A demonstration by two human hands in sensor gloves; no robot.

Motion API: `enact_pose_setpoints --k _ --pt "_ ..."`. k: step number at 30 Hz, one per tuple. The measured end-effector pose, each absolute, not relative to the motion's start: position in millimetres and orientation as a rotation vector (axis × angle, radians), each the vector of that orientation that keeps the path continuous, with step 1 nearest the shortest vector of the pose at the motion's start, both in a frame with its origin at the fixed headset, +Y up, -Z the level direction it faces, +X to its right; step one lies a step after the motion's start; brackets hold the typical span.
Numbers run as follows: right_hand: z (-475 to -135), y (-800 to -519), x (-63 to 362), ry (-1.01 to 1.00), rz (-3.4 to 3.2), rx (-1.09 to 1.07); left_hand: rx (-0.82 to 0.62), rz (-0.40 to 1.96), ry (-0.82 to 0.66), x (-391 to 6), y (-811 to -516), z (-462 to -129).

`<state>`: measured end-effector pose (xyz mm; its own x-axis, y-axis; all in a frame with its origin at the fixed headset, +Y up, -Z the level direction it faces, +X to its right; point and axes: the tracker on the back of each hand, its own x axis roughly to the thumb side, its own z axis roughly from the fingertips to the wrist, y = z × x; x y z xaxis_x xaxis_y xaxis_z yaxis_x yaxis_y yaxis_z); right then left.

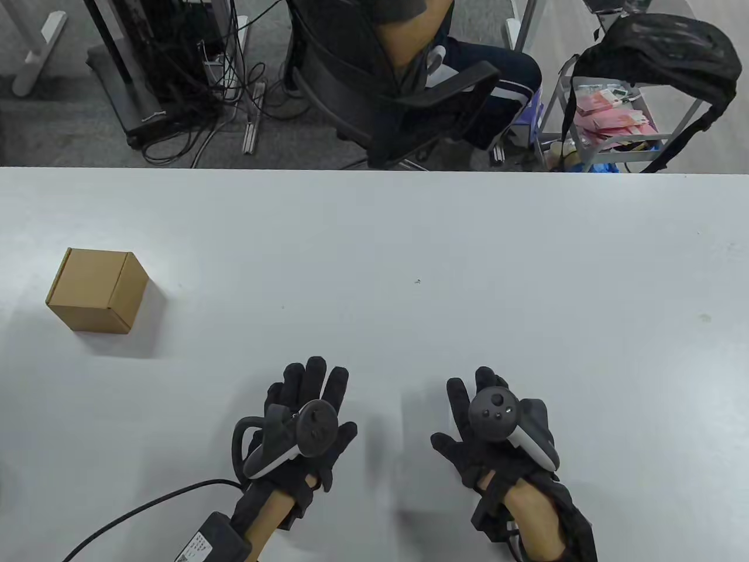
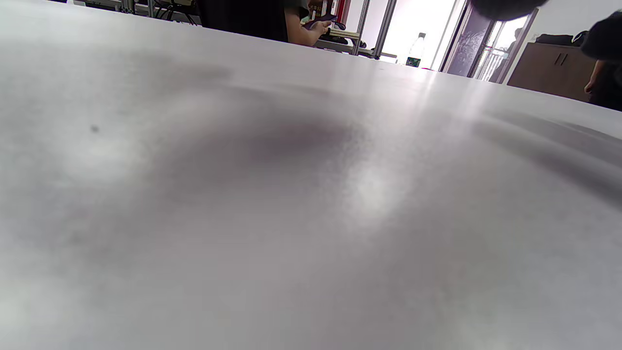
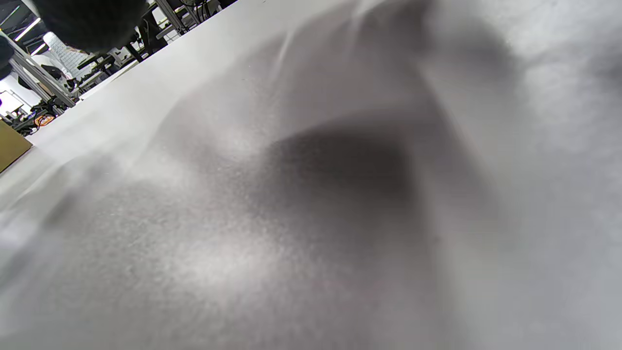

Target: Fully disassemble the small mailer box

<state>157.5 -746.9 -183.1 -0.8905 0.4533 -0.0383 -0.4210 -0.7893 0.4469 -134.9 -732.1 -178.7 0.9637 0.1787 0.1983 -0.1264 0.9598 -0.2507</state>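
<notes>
A small brown cardboard mailer box (image 1: 98, 291) stands closed on the white table (image 1: 409, 263) at the far left. A corner of it shows at the left edge of the right wrist view (image 3: 9, 146). My left hand (image 1: 310, 410) rests flat on the table near the front edge, fingers spread, holding nothing, well right of the box. My right hand (image 1: 485, 421) rests flat beside it, also holding nothing. The left wrist view shows only bare table (image 2: 311, 194) and a dark fingertip (image 2: 505, 7) at the top edge.
A black cable (image 1: 134, 515) runs from my left wrist to the front left edge. Beyond the table's far edge sit a person on an office chair (image 1: 409, 111) and a cart with a black bag (image 1: 655, 52).
</notes>
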Motion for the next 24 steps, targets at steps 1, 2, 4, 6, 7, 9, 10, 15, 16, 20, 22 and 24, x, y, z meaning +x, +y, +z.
enact_pose_setpoints --k 1,2,4,6,7,9,10,15,16,20,22,24 --pt "-183.1 -746.7 157.4 0.626 2.6 0.099 -0.239 0.156 -0.221 -134.9 -732.1 -178.6" --pt "-183.2 -747.0 157.4 0.625 2.601 0.1 -0.238 0.156 -0.22 -134.9 -732.1 -178.7" --pt "-183.1 -747.0 157.4 0.624 2.602 0.103 -0.235 0.158 -0.217 -135.3 -731.6 -178.7" --pt "-182.8 -746.5 157.7 0.622 2.597 0.104 -0.23 0.16 -0.217 -135.5 -731.5 -179.0" --pt "-182.9 -745.9 157.9 0.618 2.596 0.104 -0.23 0.16 -0.217 -135.6 -731.5 -179.0" --pt "-182.9 -745.4 158.0 0.616 2.595 0.103 -0.234 0.16 -0.216 -135.6 -732.2 -179.4" --pt "-182.8 -745.7 157.9 0.617 2.592 0.102 -0.239 0.157 -0.217 -135.5 -732.7 -179.5" --pt "-182.1 -746.2 157.0 0.63 2.586 0.108 -0.257 0.162 -0.219 -135.6 -733.3 -179.4" --pt "-182.0 -746.0 157.0 0.633 2.585 0.109 -0.257 0.163 -0.219 -135.6 -733.5 -179.6" --pt "-181.8 -746.0 157.1 0.637 2.582 0.105 -0.275 0.17 -0.254 -135.5 -734.3 -180.8" --pt "-181.5 -746.0 157.1 0.638 2.582 0.104 -0.301 0.171 -0.278 -134.8 -735.5 -181.3" --pt "-181.3 -746.2 156.8 0.64 2.581 0.106 -0.288 0.157 -0.27 -134.9 -735.3 -181.1"
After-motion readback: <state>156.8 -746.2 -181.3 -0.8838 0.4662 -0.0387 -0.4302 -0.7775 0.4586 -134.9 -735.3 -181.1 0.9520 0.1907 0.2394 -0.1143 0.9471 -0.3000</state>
